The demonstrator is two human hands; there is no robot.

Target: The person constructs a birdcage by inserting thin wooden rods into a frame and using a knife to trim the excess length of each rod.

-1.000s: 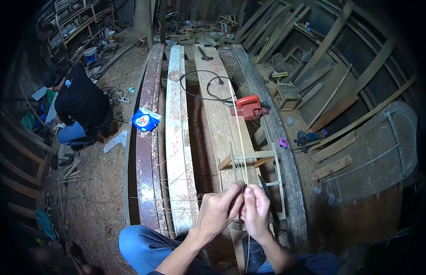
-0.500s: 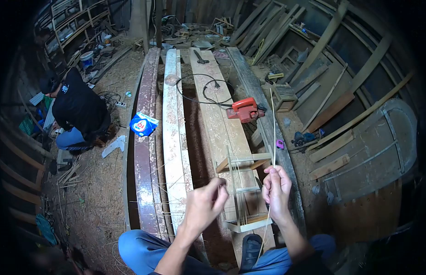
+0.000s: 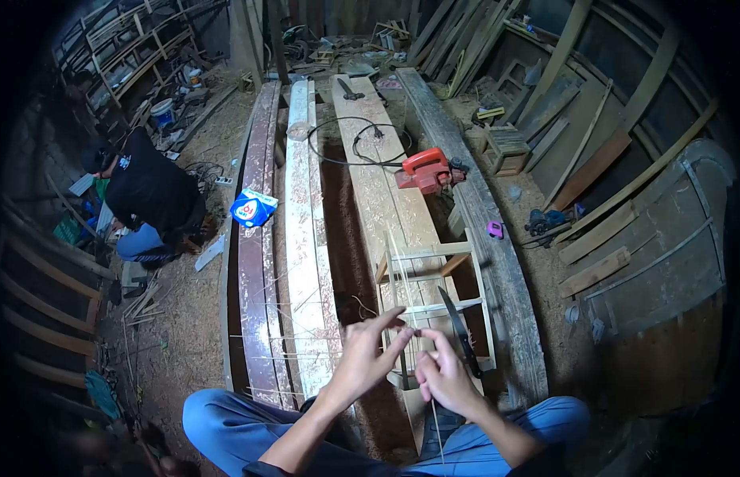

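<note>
My left hand (image 3: 363,359) and my right hand (image 3: 449,377) meet above a small wooden frame (image 3: 476,278). Both are closed in a pinch, thumbs and fingertips close together on a thin pale strip (image 3: 438,433), which looks like split bamboo or cane. One end of the strip trails down past my right wrist toward my lap. Part of the frame is hidden behind my hands. Just beyond my right hand, a dark-handled knife (image 3: 459,327) lies across the frame.
A red power planer (image 3: 427,172) with a black cable rests on the planks (image 3: 386,207). A blue-and-white packet (image 3: 253,208) and several thin strips lie to the left. A pink tape measure (image 3: 495,229) sits at right. Another person (image 3: 157,191) crouches at left.
My hands have come together, the right one moving left and down. The strip, upright in my right hand before, is now lowered. The knife has come into clearer view and the camera has shifted.
</note>
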